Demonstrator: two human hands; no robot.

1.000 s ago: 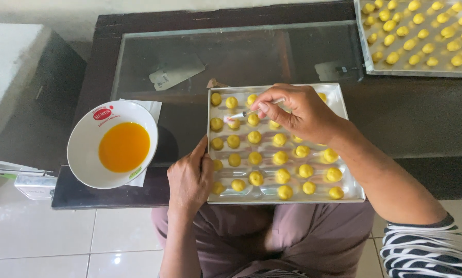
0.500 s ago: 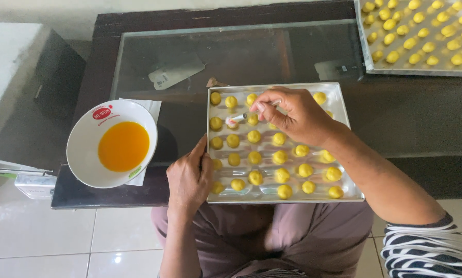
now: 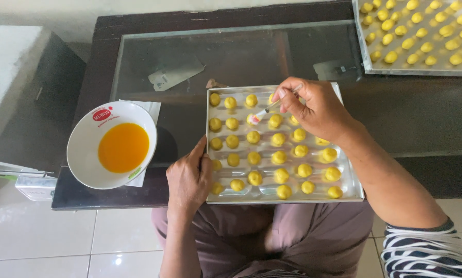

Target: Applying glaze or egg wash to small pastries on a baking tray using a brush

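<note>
Brushing glaze onto small dough balls looks to be the step in hand — the right hand [image 3: 318, 110] pinches a slim brush [image 3: 266, 110] between thumb and fingers, its pale tip touching one ball [image 3: 252, 119] in the second row of the metal tray [image 3: 352, 188], left of the middle. The left hand [image 3: 189, 177] lies curled over the tray's near left edge, fingers closed on the rim, steadying it against the person's lap and the front of the dark glass-topped table [image 3: 416, 116].

Just left of the tray, well apart from the brush, sits a white bowl [image 3: 84, 149] holding orange-yellow liquid on a folded white napkin [image 3: 149, 108]. Judging by how things lie, the next move calls for a light touch across neighbouring balls and, sooner or later, a reach over to that bowl to reload the bristles without dripping on the glass.

Several things are hard to read. The right hand covers the balls at the tray's upper right, so their count is uncertain; the left hand hides one or two near the front corner. Which balls are already glazed cannot be told — all look alike. A second tray [image 3: 365, 62] of balls is cut off at the top right corner.
</note>
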